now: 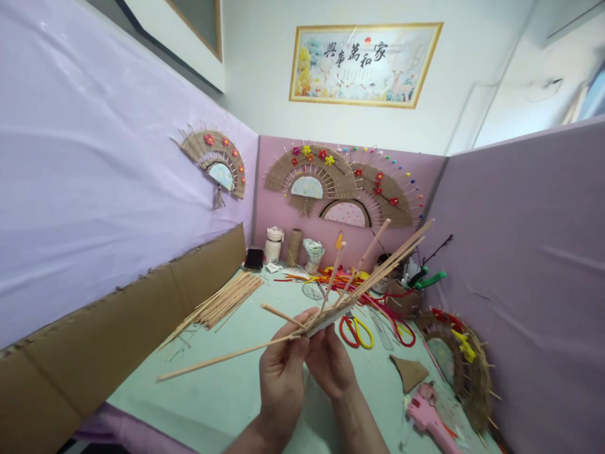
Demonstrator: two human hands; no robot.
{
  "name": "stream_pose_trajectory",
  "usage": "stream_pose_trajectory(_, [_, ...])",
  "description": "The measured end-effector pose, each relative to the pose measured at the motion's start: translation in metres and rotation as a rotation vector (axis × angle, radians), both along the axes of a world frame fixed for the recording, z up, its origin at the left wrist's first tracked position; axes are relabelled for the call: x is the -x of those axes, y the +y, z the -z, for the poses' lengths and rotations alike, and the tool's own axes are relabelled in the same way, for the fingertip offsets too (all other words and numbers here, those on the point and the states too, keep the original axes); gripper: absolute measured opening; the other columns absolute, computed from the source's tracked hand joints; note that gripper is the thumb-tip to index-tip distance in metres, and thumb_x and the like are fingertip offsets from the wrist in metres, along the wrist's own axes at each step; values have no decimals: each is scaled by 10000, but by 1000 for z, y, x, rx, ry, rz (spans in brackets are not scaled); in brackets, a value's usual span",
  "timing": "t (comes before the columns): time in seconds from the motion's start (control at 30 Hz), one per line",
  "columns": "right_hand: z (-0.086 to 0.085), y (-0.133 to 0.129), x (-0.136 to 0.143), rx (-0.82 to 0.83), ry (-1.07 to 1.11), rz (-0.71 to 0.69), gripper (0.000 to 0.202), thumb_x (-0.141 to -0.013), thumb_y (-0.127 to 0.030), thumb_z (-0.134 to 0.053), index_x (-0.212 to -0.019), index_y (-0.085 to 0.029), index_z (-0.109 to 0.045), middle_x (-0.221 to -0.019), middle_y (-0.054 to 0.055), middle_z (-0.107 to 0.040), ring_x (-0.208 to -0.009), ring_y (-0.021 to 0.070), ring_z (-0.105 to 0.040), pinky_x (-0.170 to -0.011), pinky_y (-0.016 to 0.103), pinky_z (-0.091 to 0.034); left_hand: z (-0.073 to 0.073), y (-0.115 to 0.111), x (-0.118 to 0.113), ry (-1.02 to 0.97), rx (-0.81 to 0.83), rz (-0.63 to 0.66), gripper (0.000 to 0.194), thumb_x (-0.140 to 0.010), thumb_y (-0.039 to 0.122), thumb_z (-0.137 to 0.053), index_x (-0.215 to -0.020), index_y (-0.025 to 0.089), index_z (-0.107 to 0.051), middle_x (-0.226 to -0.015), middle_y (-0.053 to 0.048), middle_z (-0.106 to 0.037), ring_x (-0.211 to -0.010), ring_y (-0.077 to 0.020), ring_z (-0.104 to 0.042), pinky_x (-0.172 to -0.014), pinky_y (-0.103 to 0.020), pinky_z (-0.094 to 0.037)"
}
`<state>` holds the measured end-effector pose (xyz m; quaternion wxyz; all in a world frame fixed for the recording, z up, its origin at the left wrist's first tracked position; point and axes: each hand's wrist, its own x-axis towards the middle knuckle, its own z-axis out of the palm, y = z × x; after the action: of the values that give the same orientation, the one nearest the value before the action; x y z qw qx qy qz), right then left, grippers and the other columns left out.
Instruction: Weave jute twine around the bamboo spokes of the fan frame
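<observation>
In front of me, above the table, I hold a fan frame (384, 271) made of thin wooden sticks that spread out from a pale base piece. My left hand (282, 375) is closed on its left end, the thumb pressed near where a long stick (222, 358) juts out to the left. My right hand (332, 362) supports the frame from below, fingers curled against the base. The frame is seen nearly edge-on, so most of the base is hidden. Behind the hands lie red-and-yellow-handled scissors (355, 331).
A bundle of wooden sticks (227, 299) lies left beside a cardboard strip (189, 277). A pink glue gun (431, 416), a cardboard scrap (408, 373) and a finished fan (466, 359) are at right. Red and yellow pipe cleaners (326, 277), twine (294, 247) and a bottle (274, 244) stand behind.
</observation>
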<state>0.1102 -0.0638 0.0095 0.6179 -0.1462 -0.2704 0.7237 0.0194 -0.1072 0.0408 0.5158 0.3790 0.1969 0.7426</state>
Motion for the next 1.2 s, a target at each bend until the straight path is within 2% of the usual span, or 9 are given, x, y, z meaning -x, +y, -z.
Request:
stream_pose_trajectory(0.2, [8, 4, 7, 90, -263, 36, 343, -756, -481, -676, -927, -185, -648, -827, 37, -699, -696, 125, -622, -620, 227, -457, 1, 15, 8, 158, -75, -180, 293, -743, 270, -693, -1032, 225, -698, -1144, -82, -671, -1063, -256, -619, -968, -423, -479])
stream_pose_trajectory(0.37, [-2, -40, -10, -123, -767, 244, 218, -792, -385, -656, -860, -178, -647, -773, 39, -693, -663, 140, -598, -617, 250, -434, 4, 26, 21, 295, -127, -230, 292, -759, 255, -671, -1048, 210, -683, -1182, -90, -649, -1062, -243, -619, -971, -417, -474])
stream_pose_trajectory(0.5, [-5, -84, -70, -242, -1155, 458, 129, -787, -329, -654, -847, -222, -694, -844, 37, -690, -792, 195, -600, -737, 310, -433, 1, 31, 23, 345, -125, -336, 340, -719, 262, -706, -1052, 207, -667, -1129, -74, -671, -977, -220, -654, -961, -417, -480])
stream_pose_trajectory(0.63, [14, -111, -147, 13, -1443, 904, 200, -726, -344, -677, -899, -242, -678, -911, 60, -667, -835, 247, -575, -763, 365, -415, -7, 36, 12, 356, -185, -495, 290, -692, 236, -730, -975, 195, -681, -1024, -47, -699, -970, -214, -650, -933, -396, -503])
stream_pose_trajectory(0.7, [28, -117, -173, 84, -1724, 981, 275, -716, -335, -671, -967, -226, -655, -978, 92, -638, -938, 291, -546, -840, 412, -390, -9, 36, 7, 344, -190, -522, 265, -704, 218, -721, -964, 189, -683, -994, -37, -705, -919, -199, -662, -912, -384, -517])
stream_pose_trajectory(0.83, [44, -115, -185, 228, -2020, 903, 397, -689, -338, -693, -1042, -173, -617, -1010, 137, -591, -984, 330, -512, -861, 426, -388, -13, 32, 2, 324, -174, -516, 288, -698, 171, -722, -982, 200, -682, -971, -14, -710, -856, -185, -673, -911, -385, -523])
stream_pose_trajectory(0.97, [47, -110, -179, 299, -2084, 802, 403, -704, -283, -666, -1072, -137, -592, -1025, 150, -581, -1005, 333, -507, -872, 402, -387, -18, 27, 6, 262, -124, -472, 329, -673, 155, -739, -985, 239, -677, -952, 22, -705, -881, -187, -667, -920, -400, -526])
stream_pose_trajectory(1.1, [52, -111, -186, 320, -2113, 816, 425, -684, -274, -673, -1073, -131, -580, -1051, 152, -586, -1015, 326, -522, -866, 385, -384, -21, 25, 13, 157, -80, -446, 360, -652, 137, -752, -977, 267, -666, -948, 50, -696, -872, -158, -660, -878, -362, -553])
stream_pose_trajectory(1.2, [56, -113, -193, 312, -2139, 806, 271, -711, -279, -637, -943, -142, -603, -971, 138, -610, -943, 301, -555, -807, 363, -397, -22, 24, 15, 133, -85, -437, 368, -652, 134, -752, -981, 265, -653, -922, 62, -688, -846, -136, -656, -861, -336, -560])
